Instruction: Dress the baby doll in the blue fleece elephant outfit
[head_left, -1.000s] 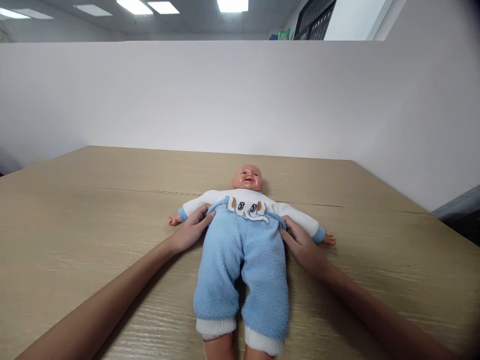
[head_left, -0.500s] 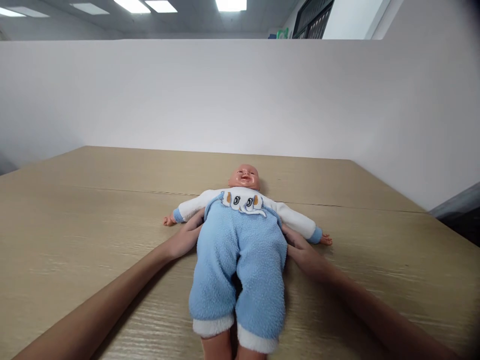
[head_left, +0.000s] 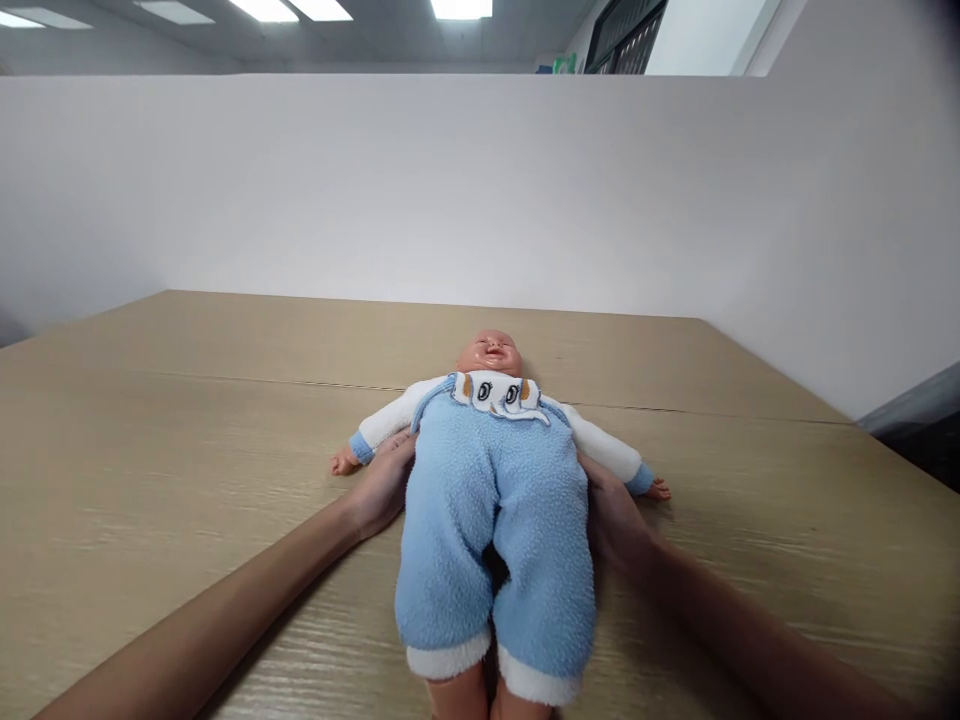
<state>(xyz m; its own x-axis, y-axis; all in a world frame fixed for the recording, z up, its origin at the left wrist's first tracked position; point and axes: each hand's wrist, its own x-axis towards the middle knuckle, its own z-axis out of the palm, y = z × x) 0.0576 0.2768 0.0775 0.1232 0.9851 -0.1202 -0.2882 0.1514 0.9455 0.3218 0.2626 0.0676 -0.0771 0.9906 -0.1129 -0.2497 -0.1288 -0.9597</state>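
A baby doll point(head_left: 487, 500) lies on its back on the wooden table, head away from me and legs toward me. It wears fleecy light-blue overalls with a white elephant face on the bib point(head_left: 499, 393), over a white top with blue cuffs. Its arms spread out to both sides. My left hand point(head_left: 386, 485) grips the doll's left-side flank in view, just below its arm, with the fingertips partly hidden behind the cloth. On the opposite flank my right hand point(head_left: 611, 505) holds the body, its fingers mostly tucked out of sight. The doll's feet are cut off by the frame.
The table point(head_left: 187, 430) has a seam running across it behind the doll. A white partition point(head_left: 450, 190) rises along its far edge and right side. A dark object point(head_left: 919, 430) is beyond the table's right edge.
The doll's body and legs have shifted slightly right, and the bib has moved a little right and away from me. Both my hands have moved along with its sides.
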